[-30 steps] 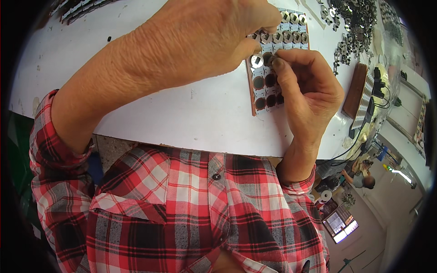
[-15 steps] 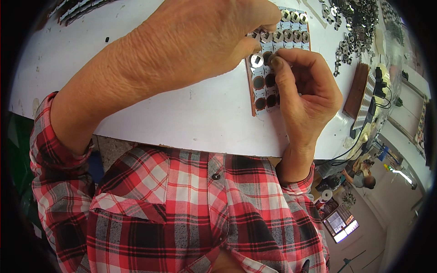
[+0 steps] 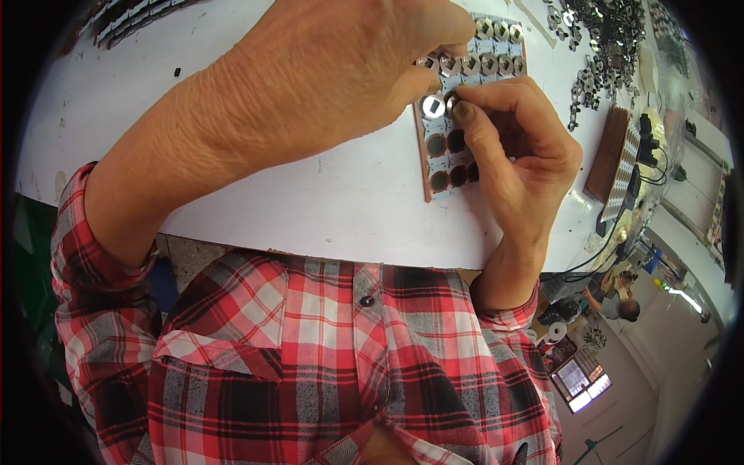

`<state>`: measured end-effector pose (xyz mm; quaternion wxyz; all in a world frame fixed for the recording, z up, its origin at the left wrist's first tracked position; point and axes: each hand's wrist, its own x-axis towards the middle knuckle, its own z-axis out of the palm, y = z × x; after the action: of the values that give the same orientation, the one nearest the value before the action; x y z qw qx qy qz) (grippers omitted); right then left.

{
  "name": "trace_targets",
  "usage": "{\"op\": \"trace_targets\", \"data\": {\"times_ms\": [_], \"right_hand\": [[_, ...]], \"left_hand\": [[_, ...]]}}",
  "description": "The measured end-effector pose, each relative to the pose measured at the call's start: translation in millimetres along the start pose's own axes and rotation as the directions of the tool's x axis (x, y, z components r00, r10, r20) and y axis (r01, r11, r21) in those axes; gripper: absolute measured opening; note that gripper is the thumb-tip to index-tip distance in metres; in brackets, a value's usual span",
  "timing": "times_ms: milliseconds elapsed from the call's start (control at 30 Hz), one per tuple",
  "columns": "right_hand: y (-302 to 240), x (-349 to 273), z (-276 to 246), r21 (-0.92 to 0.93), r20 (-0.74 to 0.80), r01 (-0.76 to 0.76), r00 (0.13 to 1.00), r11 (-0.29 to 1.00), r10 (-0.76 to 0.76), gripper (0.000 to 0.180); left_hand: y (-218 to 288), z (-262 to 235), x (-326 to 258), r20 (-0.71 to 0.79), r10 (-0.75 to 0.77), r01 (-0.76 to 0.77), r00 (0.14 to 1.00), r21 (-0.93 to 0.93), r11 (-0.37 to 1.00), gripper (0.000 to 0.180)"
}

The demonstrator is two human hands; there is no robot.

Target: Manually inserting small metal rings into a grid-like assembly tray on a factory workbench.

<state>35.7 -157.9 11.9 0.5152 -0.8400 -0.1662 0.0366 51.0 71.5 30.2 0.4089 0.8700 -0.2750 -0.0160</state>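
A light-blue circuit-board panel point(image 3: 435, 163) lies on the white table, with round metal clips point(image 3: 487, 63) in its far rows and dark round pads point(image 3: 437, 145) in its near rows. My right hand point(image 3: 527, 143) pinches a small round metal clip point(image 3: 452, 103) between thumb and index finger. That clip is over the panel, right beside another silver clip point(image 3: 433, 107). My left hand point(image 3: 349, 70) reaches across to the panel's left side, its fingers curled and thumb by the clips. Most of its fingertips are hidden, and what they hold cannot be made out.
Loose metal clips point(image 3: 608, 62) lie heaped at the far right. A brown block with a pale panel point(image 3: 608, 159) stands near the right edge, beside black cables point(image 3: 651, 155). Dark strips point(image 3: 139, 19) lie far left. Another person point(image 3: 616, 302) is in the background.
My right hand has brought its clip slightly left and down, and more of the clip shows. The panel has shifted slightly left and nearer. My left hand has barely moved.
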Motion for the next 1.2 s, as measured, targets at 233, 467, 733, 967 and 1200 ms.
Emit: {"op": "trace_targets", "data": {"times_ms": [233,467,733,967,1200], "right_hand": [[2.2,1.5,-14.7,0.014,0.163,-0.018,0.987,1.0,0.015,0.014],[-0.3,-1.7,-6.1,-0.109,0.088,0.066,0.995,0.992,-0.056,0.016],[-15.5,-9.9,3.3,0.145,-0.272,0.109,0.96,0.983,-0.066,0.016],[-24.1,-11.8,2.0,-0.096,-0.177,0.257,0.946,0.962,-0.27,0.017],[-11.6,-1.6,9.2,-0.35,0.019,0.552,0.812,0.757,-0.583,0.023]], "left_hand": [[1.6,0.3,3.1,0.041,-0.032,0.032,0.999,-0.009,0.999,0.015],[-5.1,-5.1,7.6,-0.083,0.097,-0.102,0.992,-0.06,0.993,0.015],[4.5,1.2,14.0,0.483,-0.182,0.417,0.856,-0.855,-0.307,0.107],[10.3,0.6,15.4,0.432,-0.15,0.387,0.889,-0.886,-0.254,0.11],[4.8,2.5,12.9,0.358,-0.099,0.343,0.928,-0.929,-0.141,0.115]]}}
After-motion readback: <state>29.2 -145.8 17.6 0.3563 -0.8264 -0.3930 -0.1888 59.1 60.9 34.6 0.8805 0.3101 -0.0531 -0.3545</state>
